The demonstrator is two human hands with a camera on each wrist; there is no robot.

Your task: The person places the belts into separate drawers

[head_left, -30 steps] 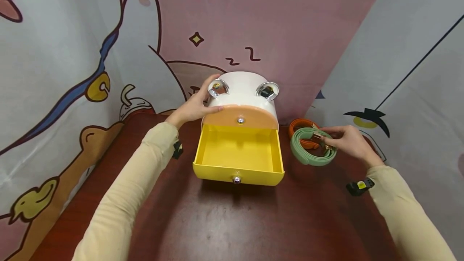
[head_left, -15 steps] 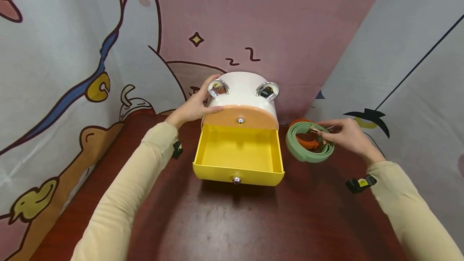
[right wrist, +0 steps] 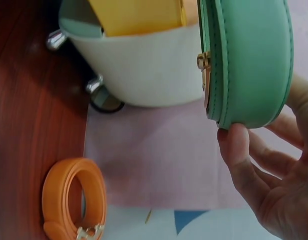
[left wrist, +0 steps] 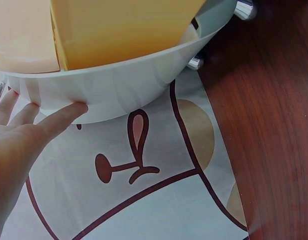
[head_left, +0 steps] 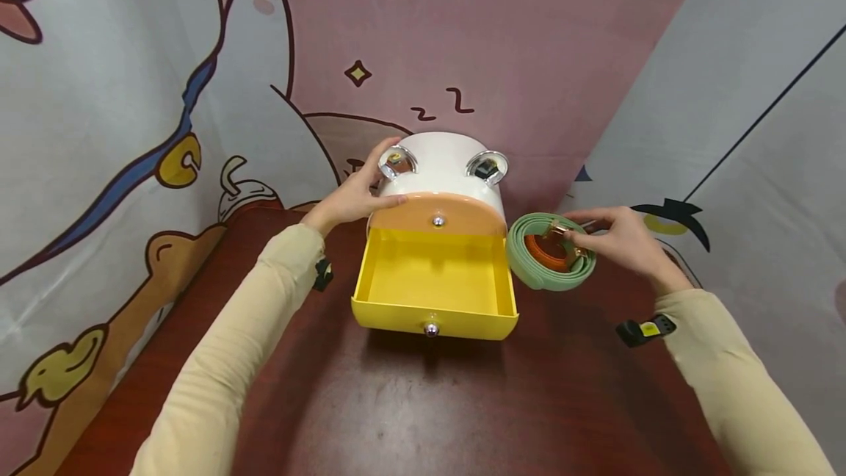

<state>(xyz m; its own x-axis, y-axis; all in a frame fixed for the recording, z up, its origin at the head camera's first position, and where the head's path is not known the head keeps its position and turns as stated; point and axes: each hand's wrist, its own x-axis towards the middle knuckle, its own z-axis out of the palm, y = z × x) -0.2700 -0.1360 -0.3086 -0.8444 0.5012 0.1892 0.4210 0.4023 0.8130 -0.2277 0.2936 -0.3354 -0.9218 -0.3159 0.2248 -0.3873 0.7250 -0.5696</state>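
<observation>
A white rounded storage box (head_left: 441,160) with two shiny ear-like rings stands against the wall. Its lower yellow drawer (head_left: 396,316) is pulled out and has nothing in it; the peach drawer (head_left: 469,216) above is closed. My left hand (head_left: 355,195) rests on the box's left side, fingers spread, fingertips against the white wall in the left wrist view. Right of the drawer, my right hand (head_left: 624,242) pinches a coiled green belt (head_left: 538,276) by its edge near the gold buckle. The coil hangs raised, overlapping the drawer's right edge in the head view.
On the reddish-brown table (head_left: 423,410) lies a coiled orange belt (right wrist: 52,192), partly hidden behind the green coil in the head view. Cartoon-printed cloth (head_left: 529,35) covers the walls behind and at both sides. Short silver feet (right wrist: 56,40) hold up the box.
My right hand has carried the green belt leftward and slightly up, from beside the orange belt toward the yellow drawer. My left hand and the box have stayed in place.
</observation>
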